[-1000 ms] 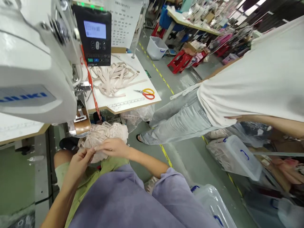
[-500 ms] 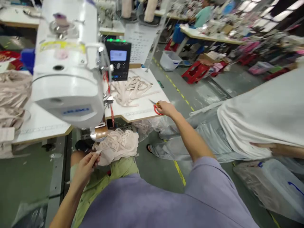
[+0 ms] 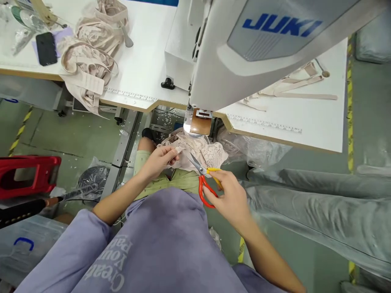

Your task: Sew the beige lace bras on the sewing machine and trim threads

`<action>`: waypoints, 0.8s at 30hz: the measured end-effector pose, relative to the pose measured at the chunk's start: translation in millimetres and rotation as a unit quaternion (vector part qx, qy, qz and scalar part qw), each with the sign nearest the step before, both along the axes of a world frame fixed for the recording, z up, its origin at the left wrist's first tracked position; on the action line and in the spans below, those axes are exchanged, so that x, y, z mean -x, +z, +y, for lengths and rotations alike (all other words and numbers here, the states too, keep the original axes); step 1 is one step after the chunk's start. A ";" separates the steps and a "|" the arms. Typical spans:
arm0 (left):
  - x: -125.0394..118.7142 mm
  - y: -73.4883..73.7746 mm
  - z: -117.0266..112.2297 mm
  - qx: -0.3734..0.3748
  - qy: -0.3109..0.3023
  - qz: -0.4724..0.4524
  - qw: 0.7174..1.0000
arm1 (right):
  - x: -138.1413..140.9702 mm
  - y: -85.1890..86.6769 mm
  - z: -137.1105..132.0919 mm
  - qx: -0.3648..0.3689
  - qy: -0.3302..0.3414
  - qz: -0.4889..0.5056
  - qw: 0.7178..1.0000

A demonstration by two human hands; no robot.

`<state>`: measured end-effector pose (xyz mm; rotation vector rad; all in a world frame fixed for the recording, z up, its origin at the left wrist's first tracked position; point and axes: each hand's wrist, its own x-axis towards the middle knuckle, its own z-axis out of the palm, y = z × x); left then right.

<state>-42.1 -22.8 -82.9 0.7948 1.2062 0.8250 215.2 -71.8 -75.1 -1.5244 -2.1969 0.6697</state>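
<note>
My left hand [image 3: 166, 158] pinches the edge of a beige lace garment [image 3: 210, 154], which lies across my lap below the machine's arm. It looks like a bra, though its folds hide the full shape. In my right hand [image 3: 230, 193] is a pair of scissors [image 3: 200, 168] with one red and one yellow handle. The blades point up and left over the garment, close to my left fingers. Whether they touch the cloth I cannot tell. Just above the garment is the sewing machine's rounded bed end [image 3: 198, 124].
The white JUKI sewing machine [image 3: 259, 53] overhangs the white table [image 3: 324, 126]. Beige straps [image 3: 293, 87] lie at right, more beige garments [image 3: 91, 61] and a phone [image 3: 46, 49] at left. A person's grey trousers [image 3: 305, 203] are close on my right. A red stool [image 3: 30, 175] stands left.
My right hand has brought the scissors from the table's right edge to the garment in my lap. My left hand still holds the cloth. The view has swung left and closer.
</note>
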 end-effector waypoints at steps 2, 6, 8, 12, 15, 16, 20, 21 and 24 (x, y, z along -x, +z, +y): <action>-0.6 4.0 -1.0 -0.010 -0.009 0.000 1.000 | 9.3 -1.4 8.7 -0.014 0.010 0.005 1.000; -1.7 6.0 -2.6 -0.023 -0.022 0.015 0.999 | 18.4 -7.1 21.8 -0.004 0.041 0.004 0.999; -1.8 6.0 -3.4 -0.031 -0.024 0.035 0.999 | 21.5 -8.7 24.1 0.002 0.053 0.003 0.999; 0.6 7.0 -3.9 -0.020 -0.023 0.055 0.998 | 19.2 -7.8 24.0 0.027 0.073 0.019 0.997; 3.6 7.4 -3.1 0.009 -0.008 0.004 1.000 | 9.8 -7.5 19.9 0.069 0.049 0.041 0.996; 4.5 7.1 -2.7 0.017 -0.004 -0.012 1.000 | 6.2 -8.2 17.7 0.085 0.030 0.052 0.995; 7.4 2.4 -1.4 0.043 0.009 -0.059 0.997 | -3.2 -14.0 6.7 0.146 -0.030 0.129 0.980; 7.8 0.8 -1.4 0.044 0.015 -0.070 0.996 | -3.4 -15.4 4.2 0.155 -0.028 0.150 0.976; 8.8 -2.4 -2.5 0.020 0.025 -0.078 0.996 | 1.5 -17.7 0.4 0.162 -0.006 0.179 0.970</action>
